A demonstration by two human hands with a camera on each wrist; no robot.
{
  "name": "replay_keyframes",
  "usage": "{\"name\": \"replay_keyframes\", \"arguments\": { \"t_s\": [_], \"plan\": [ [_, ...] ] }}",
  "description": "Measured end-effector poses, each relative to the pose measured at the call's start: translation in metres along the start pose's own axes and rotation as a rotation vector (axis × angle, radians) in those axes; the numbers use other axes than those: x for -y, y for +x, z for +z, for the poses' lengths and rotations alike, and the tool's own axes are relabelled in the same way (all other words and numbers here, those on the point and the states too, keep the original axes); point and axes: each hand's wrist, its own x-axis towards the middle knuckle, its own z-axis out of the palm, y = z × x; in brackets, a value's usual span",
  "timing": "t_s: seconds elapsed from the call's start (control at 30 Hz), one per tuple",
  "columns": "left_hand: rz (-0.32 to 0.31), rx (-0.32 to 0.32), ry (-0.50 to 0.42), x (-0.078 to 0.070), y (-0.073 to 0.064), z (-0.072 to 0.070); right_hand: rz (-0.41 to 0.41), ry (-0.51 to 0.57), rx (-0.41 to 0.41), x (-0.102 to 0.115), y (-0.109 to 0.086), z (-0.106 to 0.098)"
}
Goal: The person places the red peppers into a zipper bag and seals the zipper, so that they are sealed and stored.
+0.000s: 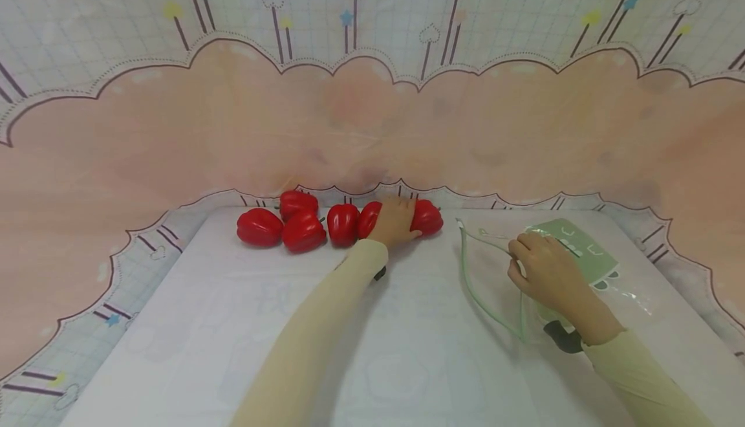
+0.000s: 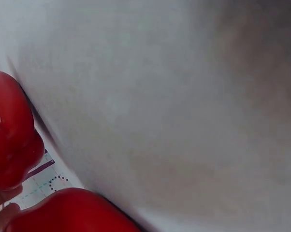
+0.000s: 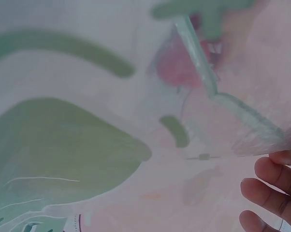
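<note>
My left hand (image 1: pixel 396 221) reaches to the back of the table, its thumb and fingers round the rightmost red bell pepper (image 1: pixel 429 218). Another bell pepper (image 1: pixel 368 220) lies against the hand's left side. In the left wrist view, fingertips (image 2: pixel 4 212) show between a bell pepper (image 2: pixel 10 130) and a second one (image 2: pixel 73 215). On the right, my right hand (image 1: pixel 547 275) pinches the edge of a clear plastic bag (image 1: pixel 567 246) with green print. The bag's pale green rim (image 1: pixel 485 307) stands spread apart. Through its film, the right wrist view shows a blurred red shape.
More red bell peppers (image 1: pixel 304 231) lie along the back left of the white table (image 1: pixel 372 349). Behind the table rises a patterned cloth backdrop (image 1: pixel 372 129), which also hangs past both sides.
</note>
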Motion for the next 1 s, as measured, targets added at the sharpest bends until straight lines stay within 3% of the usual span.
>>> {"name": "replay_keyframes", "arguments": {
  "t_s": [0.37, 0.73, 1.0],
  "plan": [
    [0.071, 0.002, -0.051, -0.0044, -0.0022, -0.0028, 0.043, 0.015, 0.049, 0.0013, -0.0017, -0.0025],
    [0.104, -0.014, -0.073, -0.0038, -0.0041, -0.0051, 0.015, 0.020, 0.024, 0.0012, -0.0006, -0.0018],
    [0.105, -0.014, -0.150, -0.0046, -0.0036, -0.0034, 0.020, 0.020, 0.028, 0.0024, 0.0001, -0.0023]
  ]
}}
